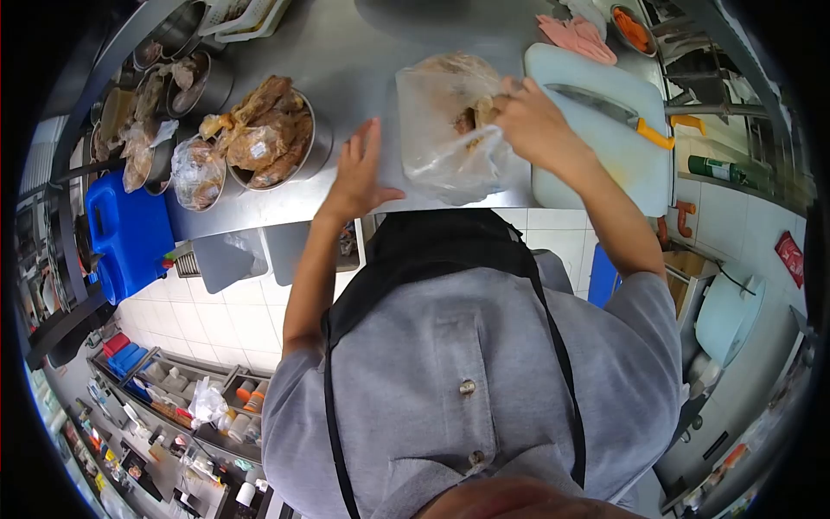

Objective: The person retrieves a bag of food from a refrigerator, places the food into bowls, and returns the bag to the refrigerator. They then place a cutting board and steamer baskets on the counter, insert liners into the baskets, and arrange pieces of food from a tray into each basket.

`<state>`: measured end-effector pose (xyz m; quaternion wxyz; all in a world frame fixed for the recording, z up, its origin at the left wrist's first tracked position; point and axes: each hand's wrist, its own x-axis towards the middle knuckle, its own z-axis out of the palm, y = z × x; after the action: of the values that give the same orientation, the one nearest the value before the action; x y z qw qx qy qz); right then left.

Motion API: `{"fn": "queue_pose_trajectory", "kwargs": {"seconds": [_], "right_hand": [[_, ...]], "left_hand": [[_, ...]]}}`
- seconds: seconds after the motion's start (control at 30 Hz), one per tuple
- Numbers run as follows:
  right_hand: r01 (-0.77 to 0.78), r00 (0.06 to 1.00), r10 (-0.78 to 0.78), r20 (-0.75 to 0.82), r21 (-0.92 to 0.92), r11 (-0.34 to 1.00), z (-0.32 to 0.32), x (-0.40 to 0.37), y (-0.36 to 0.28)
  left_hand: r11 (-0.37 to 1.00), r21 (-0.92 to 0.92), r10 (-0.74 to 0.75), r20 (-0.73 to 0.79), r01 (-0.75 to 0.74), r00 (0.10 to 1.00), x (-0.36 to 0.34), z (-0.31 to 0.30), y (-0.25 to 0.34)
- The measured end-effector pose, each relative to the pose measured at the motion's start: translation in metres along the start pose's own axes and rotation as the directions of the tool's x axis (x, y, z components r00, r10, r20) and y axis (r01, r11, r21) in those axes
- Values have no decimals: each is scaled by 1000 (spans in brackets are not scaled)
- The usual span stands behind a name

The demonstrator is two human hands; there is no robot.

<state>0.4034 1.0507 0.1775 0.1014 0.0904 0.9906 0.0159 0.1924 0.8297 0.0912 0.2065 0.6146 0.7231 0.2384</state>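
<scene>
A clear plastic bag (432,130) with brownish food inside lies on the steel worktop (367,69) in front of me. My right hand (529,121) is closed on the upper right part of the bag, by its opening. My left hand (359,173) is open, thumb and fingers apart, above the worktop's front edge and left of the bag, holding nothing. Left of that hand stands a round metal pot (322,138) heaped with brown cooked meat (268,125) and a small wrapped bag.
A knife (596,102) with a yellow handle lies on the white cutting board (588,169) at right. A pink cloth (577,36) and a bowl of orange pieces (633,30) sit behind it. More metal pots (203,86) and a blue jerrycan (130,229) are at left.
</scene>
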Motion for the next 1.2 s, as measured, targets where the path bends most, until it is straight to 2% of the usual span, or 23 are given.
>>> {"fn": "queue_pose_trajectory", "kwargs": {"seconds": [0.03,0.1,0.13,0.2,0.23,0.3,0.33,0.4,0.47,0.5,0.53,0.57,0.6,0.63,0.7,0.8,0.87,0.93,1.0,1.07,1.1,1.17,1.2], "right_hand": [[-7,1000,7,3,3,1000,-8,-4,8],[102,967,-23,-252,305,947,-32,-13,24],[96,968,-19,-248,303,948,-46,-15,24],[120,899,269,-346,785,608,-71,-11,15],[123,897,268,-351,781,613,-77,-7,11],[210,942,213,-260,949,234,-84,0,2],[220,940,204,-273,943,248,-88,0,-2],[262,922,134,-362,842,472,-87,1,-15],[289,857,214,-469,782,552,-82,-10,-13],[297,768,293,-570,722,625,-78,-17,-10],[325,772,259,-581,711,624,-69,-26,-8],[151,756,324,-569,634,759,-54,-34,-8],[47,745,371,-554,598,800,-39,-29,-16],[-61,733,417,-538,559,827,-23,-25,-25],[-142,746,467,-475,572,808,25,-5,-33],[-179,826,508,-245,740,648,29,20,4],[-45,797,494,-347,782,622,21,20,26],[-71,798,517,-309,804,591,22,16,40],[-104,797,544,-263,827,553,29,14,46],[-32,808,573,-135,962,272,34,16,45],[-24,812,566,-142,961,276,32,18,43],[-36,832,553,-52,989,146,29,20,39],[-32,834,548,-57,988,151,27,23,36]], "left_hand": [[1000,-2,5,6,-5,1000,4,10,8],[998,14,69,-126,-68,990,22,29,22],[996,20,92,-169,-90,981,32,38,29],[986,31,158,-492,-164,856,65,51,37],[981,-29,149,-535,-194,832,82,57,37],[923,-269,106,-508,-274,855,112,73,33],[844,-446,75,-453,-299,888,126,80,32],[602,-750,12,-334,-273,943,145,91,26],[430,-874,-14,-256,-225,967,152,96,19],[386,-899,-20,-231,-206,973,154,98,17],[382,-903,-28,-227,-200,973,156,104,13],[399,-895,-41,-235,-199,971,155,110,13],[536,-813,-25,-283,-226,959,158,124,5],[660,-711,-10,-330,-242,944,162,138,-4],[701,-643,-24,-455,-309,890,162,144,2],[773,-504,68,-538,-386,840,148,108,25],[604,-732,-38,-422,-315,906,120,78,31],[959,-129,94,-693,-252,714,74,46,41],[860,-499,-437,-611,107,660,21,54,27],[413,-911,-835,-380,-3,398,-13,68,-12],[417,-909,-836,-387,-8,390,-18,60,-18],[492,-838,-837,-380,238,394,-15,43,-33],[425,-863,-852,-280,273,442,-6,39,-38]]}}
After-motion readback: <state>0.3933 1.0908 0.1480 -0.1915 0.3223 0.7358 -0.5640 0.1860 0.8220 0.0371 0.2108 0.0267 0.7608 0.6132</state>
